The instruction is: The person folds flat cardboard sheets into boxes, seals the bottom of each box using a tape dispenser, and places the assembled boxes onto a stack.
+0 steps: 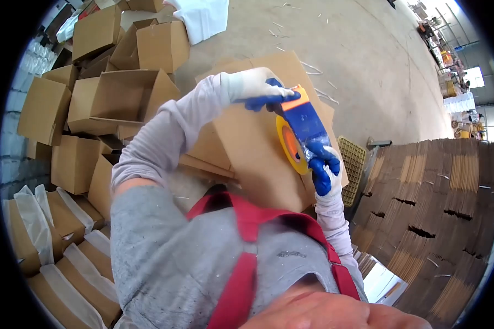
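Note:
My left hand (263,92), in a white glove with blue-coated fingers, is closed at the orange end of a blue tape dispenser (313,122). Whether its fingertips pinch a loose tape end is too small to tell. Wrapped round the dispenser's other end is my right hand (325,167), gloved the same way. A yellow tape roll with an orange core (292,143) sits on the dispenser's left side. Below both hands lies a brown cardboard box (247,148), partly hidden by my left arm and the tape.
Several open cardboard boxes (123,96) are heaped at left. Boxes with white strips (82,279) stand lower left. Flattened cardboard (422,219) is stacked at right, beside a yellow plastic crate (352,162). White scraps (312,68) litter the concrete floor (368,66).

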`<state>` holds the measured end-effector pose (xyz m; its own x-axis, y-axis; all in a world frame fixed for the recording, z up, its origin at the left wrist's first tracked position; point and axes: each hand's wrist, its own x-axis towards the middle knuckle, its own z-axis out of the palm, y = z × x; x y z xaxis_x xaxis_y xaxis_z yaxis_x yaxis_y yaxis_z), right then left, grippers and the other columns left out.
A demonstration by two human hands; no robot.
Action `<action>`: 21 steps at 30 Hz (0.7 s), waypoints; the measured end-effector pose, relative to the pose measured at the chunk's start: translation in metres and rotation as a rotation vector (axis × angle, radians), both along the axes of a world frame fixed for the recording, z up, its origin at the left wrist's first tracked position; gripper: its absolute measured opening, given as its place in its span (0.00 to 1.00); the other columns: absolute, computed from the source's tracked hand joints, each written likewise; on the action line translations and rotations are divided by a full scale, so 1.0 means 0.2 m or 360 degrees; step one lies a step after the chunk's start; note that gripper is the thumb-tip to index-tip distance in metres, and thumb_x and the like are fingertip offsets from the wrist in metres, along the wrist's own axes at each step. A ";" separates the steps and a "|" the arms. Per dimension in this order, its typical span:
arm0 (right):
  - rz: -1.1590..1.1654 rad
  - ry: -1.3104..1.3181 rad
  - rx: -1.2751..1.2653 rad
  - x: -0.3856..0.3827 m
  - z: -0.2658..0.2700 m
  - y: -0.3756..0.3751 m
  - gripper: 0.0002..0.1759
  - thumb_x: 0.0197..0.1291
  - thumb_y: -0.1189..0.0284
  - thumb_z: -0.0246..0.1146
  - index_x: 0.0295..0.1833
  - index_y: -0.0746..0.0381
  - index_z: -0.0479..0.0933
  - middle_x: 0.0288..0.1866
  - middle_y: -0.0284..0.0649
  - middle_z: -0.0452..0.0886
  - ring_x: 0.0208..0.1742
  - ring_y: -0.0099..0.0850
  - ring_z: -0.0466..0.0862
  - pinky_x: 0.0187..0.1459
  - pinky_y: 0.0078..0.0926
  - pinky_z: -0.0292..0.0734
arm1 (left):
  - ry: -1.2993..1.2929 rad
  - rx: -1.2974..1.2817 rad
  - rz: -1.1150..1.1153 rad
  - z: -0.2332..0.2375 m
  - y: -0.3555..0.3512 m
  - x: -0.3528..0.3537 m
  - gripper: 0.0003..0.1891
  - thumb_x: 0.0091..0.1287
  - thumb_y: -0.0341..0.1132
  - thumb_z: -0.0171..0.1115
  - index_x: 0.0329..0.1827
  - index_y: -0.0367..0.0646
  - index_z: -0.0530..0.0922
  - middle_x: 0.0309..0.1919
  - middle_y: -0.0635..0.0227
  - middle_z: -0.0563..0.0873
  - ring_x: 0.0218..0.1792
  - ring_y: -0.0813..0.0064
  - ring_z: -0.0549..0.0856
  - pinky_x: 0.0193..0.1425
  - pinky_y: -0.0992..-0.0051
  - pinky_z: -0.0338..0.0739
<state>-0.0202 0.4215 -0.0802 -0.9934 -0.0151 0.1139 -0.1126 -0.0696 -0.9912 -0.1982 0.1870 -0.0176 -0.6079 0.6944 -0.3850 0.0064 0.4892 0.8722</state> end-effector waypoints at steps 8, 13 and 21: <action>0.0109 -0.0156 -0.0121 -0.03 0.08 0.04 0.15 0.52 0.77 0.62 0.47 0.65 0.79 0.45 0.38 0.81 0.44 0.26 0.78 0.47 0.22 0.73 | -0.1193 0.1140 0.0944 -0.30 0.05 0.17 0.17 0.70 0.42 0.54 0.52 0.39 0.78 0.28 0.67 0.83 0.19 0.79 0.76 0.20 0.80 0.71; 0.0111 -0.0128 0.0142 -0.18 0.30 -0.12 0.20 0.61 0.71 0.58 0.57 0.69 0.75 0.54 0.41 0.78 0.48 0.25 0.77 0.52 0.22 0.70 | 0.1449 -0.0261 0.0503 -0.21 -0.14 -0.36 0.16 0.59 0.48 0.64 0.38 0.45 0.85 0.36 0.57 0.85 0.40 0.58 0.84 0.46 0.64 0.78; 0.0114 -0.0103 0.0208 -0.20 0.30 -0.15 0.19 0.60 0.73 0.57 0.55 0.70 0.76 0.56 0.45 0.78 0.58 0.33 0.75 0.60 0.28 0.67 | 0.0377 -0.1527 -0.0352 -0.74 -0.30 -0.71 0.26 0.67 0.50 0.49 0.66 0.51 0.71 0.68 0.65 0.70 0.66 0.61 0.70 0.62 0.63 0.71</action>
<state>-0.0608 0.3918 -0.0199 -0.9944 -0.0969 0.0418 -0.0473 0.0552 -0.9974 -0.3412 0.1270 -0.1647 -0.6363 0.2615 -0.7257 0.3036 0.9498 0.0760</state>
